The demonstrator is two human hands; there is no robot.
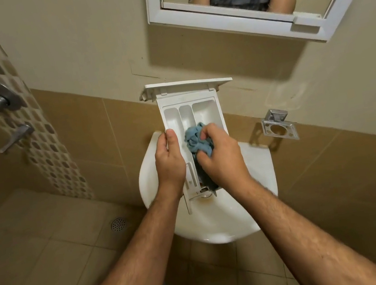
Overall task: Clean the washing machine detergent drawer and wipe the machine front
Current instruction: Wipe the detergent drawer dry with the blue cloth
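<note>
The right hand [219, 159] has its fingers [202, 135] curled tight round a bunched blue cloth [195, 141], pressing it down into the detergent drawer [190, 117], likely to scrub residue from a compartment. The left hand [169, 163] grips the drawer's left wall, thumb over the rim, probably to brace it against the rubbing. The drawer lies across the white sink [258, 168], front panel toward the wall, presumably so that dirt and water fall into the basin
</note>
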